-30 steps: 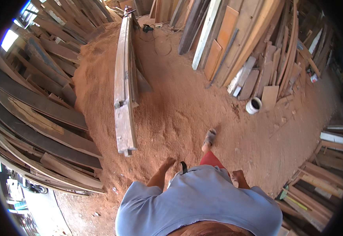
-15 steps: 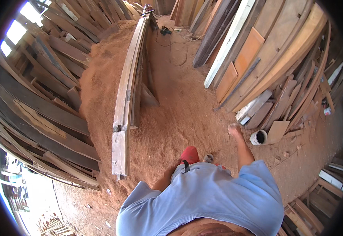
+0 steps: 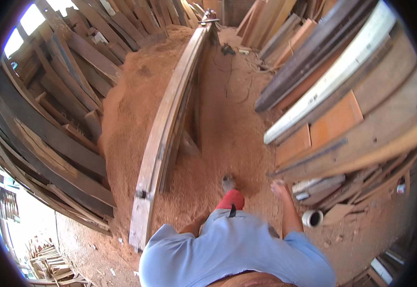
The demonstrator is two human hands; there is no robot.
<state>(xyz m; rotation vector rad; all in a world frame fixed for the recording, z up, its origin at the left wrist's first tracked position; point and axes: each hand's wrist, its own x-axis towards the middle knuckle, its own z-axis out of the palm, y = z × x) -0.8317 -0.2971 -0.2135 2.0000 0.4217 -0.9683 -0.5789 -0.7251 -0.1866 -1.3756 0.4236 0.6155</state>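
Observation:
My right hand (image 3: 279,188) is held out ahead at my right side over the sawdust floor. Its fingers look loosely bent with nothing visible in them. The nearest things to it are the leaning boards and a white bucket (image 3: 312,218). My left hand (image 3: 202,218) is low beside my hip, mostly hidden by my forearm and blue shirt, so its fingers do not show. A long wooden beam (image 3: 166,110), raised on supports, runs away from me on the left; neither hand touches it. One shoe (image 3: 227,182) shows ahead below my red trouser leg (image 3: 231,201).
Dark planks (image 3: 50,134) lean in stacks on the left, beside a large sawdust heap (image 3: 127,110). On the right lean a white board (image 3: 330,79), orange panels (image 3: 335,115) and many planks. A dark power tool (image 3: 227,49) with a trailing cord lies on the floor ahead.
I have stepped forward: the beam and right-hand boards have come nearer, and the view has turned slightly left. A shoe has swung ahead. My left hand has drawn back toward my hip.

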